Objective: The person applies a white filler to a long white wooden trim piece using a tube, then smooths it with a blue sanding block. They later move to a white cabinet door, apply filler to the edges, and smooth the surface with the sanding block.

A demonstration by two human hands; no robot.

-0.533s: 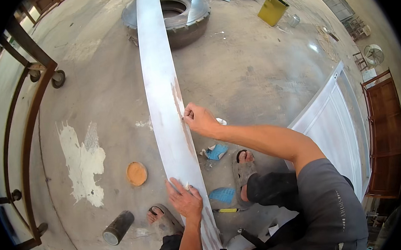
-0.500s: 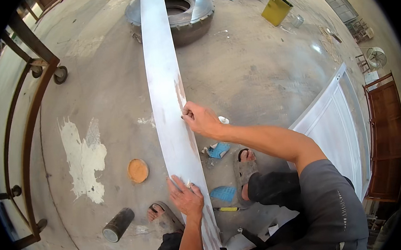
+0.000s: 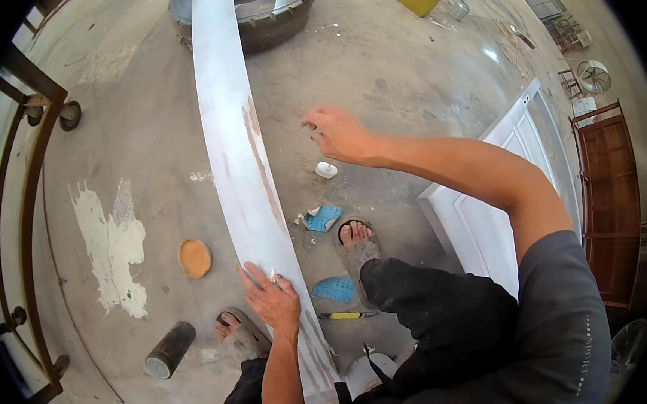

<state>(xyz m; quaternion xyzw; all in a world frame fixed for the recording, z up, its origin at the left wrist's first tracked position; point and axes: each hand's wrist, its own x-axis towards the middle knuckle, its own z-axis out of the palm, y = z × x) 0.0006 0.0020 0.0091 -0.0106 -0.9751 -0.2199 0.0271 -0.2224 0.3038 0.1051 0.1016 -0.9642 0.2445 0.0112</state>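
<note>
A long white board (image 3: 234, 163) with brownish bare streaks along its right side runs away from me, its far end over a big tyre (image 3: 278, 29). My left hand (image 3: 273, 303) lies on the near part of the board, fingers stretched out. A small whitish lump (image 3: 272, 275) shows between its forefinger and thumb; whether it is held or lies on the board I cannot tell. Off the board's right side, my right hand (image 3: 341, 135) hovers above the floor, fingers loosely curled and thumb apart, with nothing visible in them. Below it is a small white plastic-looking piece (image 3: 326, 170).
Blue sandpaper pieces (image 3: 323, 218) and a yellow cutter-like tool (image 3: 346, 315) lie right of the board. An orange-brown round lid (image 3: 195, 258) and a dark cylinder (image 3: 170, 350) are left. A white panelled door (image 3: 483, 228) stands right; a wheeled metal frame (image 3: 32, 215) is far left.
My right hand has lifted off the board's right edge and moved away to the right, its pinch loosened. My left hand stays on the board. The whole view has shifted.
</note>
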